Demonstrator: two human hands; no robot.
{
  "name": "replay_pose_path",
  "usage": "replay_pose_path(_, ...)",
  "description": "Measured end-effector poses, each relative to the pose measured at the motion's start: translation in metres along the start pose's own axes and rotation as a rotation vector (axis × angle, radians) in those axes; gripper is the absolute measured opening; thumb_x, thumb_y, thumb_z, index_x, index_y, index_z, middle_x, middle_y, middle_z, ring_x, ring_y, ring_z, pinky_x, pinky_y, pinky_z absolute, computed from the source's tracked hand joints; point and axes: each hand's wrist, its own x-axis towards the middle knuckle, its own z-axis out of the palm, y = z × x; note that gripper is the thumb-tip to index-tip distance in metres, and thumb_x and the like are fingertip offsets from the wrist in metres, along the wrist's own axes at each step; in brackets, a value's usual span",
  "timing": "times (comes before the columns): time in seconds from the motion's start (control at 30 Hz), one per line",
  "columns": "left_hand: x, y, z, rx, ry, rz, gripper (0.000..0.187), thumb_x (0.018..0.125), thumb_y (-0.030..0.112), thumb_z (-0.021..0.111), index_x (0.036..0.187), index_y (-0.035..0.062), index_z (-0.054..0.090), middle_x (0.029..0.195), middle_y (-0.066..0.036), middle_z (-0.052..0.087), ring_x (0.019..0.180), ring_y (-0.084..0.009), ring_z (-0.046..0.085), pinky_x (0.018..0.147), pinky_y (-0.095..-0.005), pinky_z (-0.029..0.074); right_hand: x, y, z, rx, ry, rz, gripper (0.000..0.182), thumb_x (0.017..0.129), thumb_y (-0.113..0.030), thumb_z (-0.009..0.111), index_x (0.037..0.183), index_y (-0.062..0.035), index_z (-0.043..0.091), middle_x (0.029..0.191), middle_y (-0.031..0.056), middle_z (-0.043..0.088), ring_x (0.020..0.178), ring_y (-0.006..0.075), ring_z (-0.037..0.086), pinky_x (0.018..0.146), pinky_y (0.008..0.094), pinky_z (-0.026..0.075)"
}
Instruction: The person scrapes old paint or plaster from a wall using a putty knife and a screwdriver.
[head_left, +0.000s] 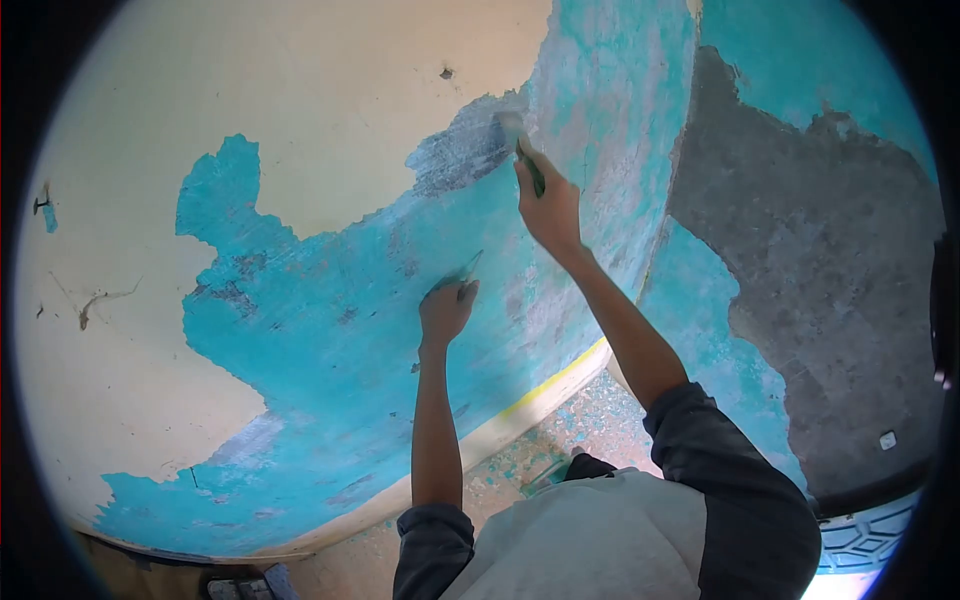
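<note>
The right hand (552, 212) is closed round the dark green handle of a scraper (539, 180); the left hand (448, 313), well apart from it and nearer, is wrapped round a 2nd tool (471, 266) whose thin blade points far and right. The scraper's long axis runs from the right hand far and slightly left, so its blurred blade lies at the right end of a grey patch (462, 148). Of the 2 hands, the right is closer to this patch; from the left hand it lies on the far side. Cream paint (340, 110) borders the patch to the left, turquoise paint (315, 300) spreads on its near side, and the speckled floor (600, 415) shows nearer still
</note>
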Motion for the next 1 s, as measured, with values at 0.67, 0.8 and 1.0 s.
replay_pose_path(0.67,-0.001,-0.001,-0.001,0.02,-0.035,-0.014,0.045,0.097,0.047,0.061,0.078,0.0074,0.073,0.075,-0.017,0.069,0.074,-0.0407,0.067,0.07,-0.0507,0.051,0.013,-0.012,-0.006,-0.046,-0.036,0.039,0.033,0.102,-0.013,0.062,0.135,-0.0079,0.066,0.098,0.0224,0.074,0.078,0.0244,0.074,0.072,0.0347,0.055)
replay_pose_path(0.8,0.0,-0.004,0.001,0.044,-0.008,0.039,0.047,0.098,0.048,0.061,0.078,0.0067,0.072,0.074,-0.017,0.069,0.072,-0.0402,0.067,0.068,-0.0508,0.051,-0.016,-0.007,0.002,-0.076,-0.096,0.1,0.033,0.103,-0.015,0.062,0.135,-0.0068,0.066,0.101,0.023,0.074,0.08,0.0233,0.075,0.073,0.034,0.055)
replay_pose_path(1.0,-0.001,-0.006,0.004,-0.011,0.023,0.054,0.053,0.099,0.049,0.062,0.069,0.0048,0.064,0.063,-0.015,0.061,0.062,-0.0373,0.061,0.061,-0.0486,0.046,0.014,-0.009,-0.002,-0.032,-0.032,0.065,0.034,0.103,-0.016,0.061,0.137,-0.0098,0.066,0.109,0.0216,0.075,0.098,0.0278,0.077,0.08,0.0365,0.057)
